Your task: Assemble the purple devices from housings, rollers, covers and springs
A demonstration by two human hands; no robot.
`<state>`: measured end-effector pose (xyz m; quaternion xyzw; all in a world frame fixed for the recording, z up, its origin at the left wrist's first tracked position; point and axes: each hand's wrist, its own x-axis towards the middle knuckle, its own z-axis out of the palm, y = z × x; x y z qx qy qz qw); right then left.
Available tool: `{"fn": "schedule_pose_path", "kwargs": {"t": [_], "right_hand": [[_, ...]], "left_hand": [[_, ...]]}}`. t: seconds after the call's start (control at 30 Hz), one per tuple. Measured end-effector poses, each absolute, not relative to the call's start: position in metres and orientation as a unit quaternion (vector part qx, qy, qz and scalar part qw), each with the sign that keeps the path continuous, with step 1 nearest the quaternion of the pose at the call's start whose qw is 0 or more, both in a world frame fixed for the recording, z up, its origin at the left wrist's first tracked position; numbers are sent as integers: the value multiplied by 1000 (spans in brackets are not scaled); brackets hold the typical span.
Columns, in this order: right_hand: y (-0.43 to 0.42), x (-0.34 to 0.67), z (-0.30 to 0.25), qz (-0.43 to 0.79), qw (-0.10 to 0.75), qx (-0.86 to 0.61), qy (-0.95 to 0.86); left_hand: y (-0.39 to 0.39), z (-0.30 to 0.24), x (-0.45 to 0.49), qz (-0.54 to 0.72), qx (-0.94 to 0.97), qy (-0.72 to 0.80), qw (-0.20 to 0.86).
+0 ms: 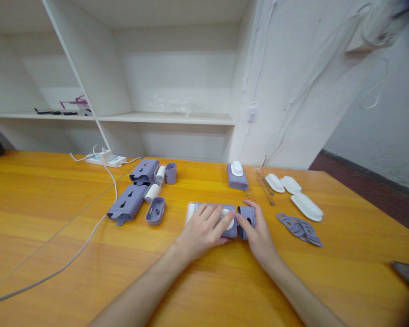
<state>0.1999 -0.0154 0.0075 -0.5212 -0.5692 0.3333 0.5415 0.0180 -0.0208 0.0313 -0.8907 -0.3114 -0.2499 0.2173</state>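
On the orange wooden table [54, 218] lies a lavender plastic housing [195, 210] with a white insert. My left hand [204, 229] lies flat on top of it, fingers pressing the white part. My right hand [255, 231] grips a small lavender end cap [247, 213] at the housing's right end, touching it.
Two more lavender housings [127, 203] [143, 170], white cylinders [152, 192] and small caps [156, 211] lie to the left. Another assembled unit [237, 176], metal springs [266, 186], white oval covers [306, 205] and lavender flat plates [300, 225] lie right. A power strip [105, 159] with white cables sits behind.
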Motion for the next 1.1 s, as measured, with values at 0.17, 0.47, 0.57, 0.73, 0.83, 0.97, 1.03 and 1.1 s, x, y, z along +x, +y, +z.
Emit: {"fn": "schedule_pose_path", "kwargs": {"t": [0.17,0.47,0.57,0.73,0.83,0.97,1.03,1.1], "right_hand": [[-16,198,6,319,546,-528,-567],[-18,196,5,312,544,-530,-571],[-19,195,5,314,547,-528,-569],[-22,193,7,325,549,-533,-556],[-23,193,7,332,548,-535,-551],[-22,193,6,335,545,-537,-550],[-21,194,5,336,543,-535,-553],[-21,194,5,341,541,-529,-558]], "left_hand": [[-22,31,21,-259,-888,-309,222],[-23,28,22,-258,-887,-300,237],[-22,26,22,-268,-885,-288,249],[-22,26,21,-281,-881,-271,265],[-23,26,21,-279,-882,-269,268],[-25,27,24,-280,-880,-269,272],[-26,28,25,-279,-880,-267,275],[-27,29,26,-278,-881,-265,275]]}}
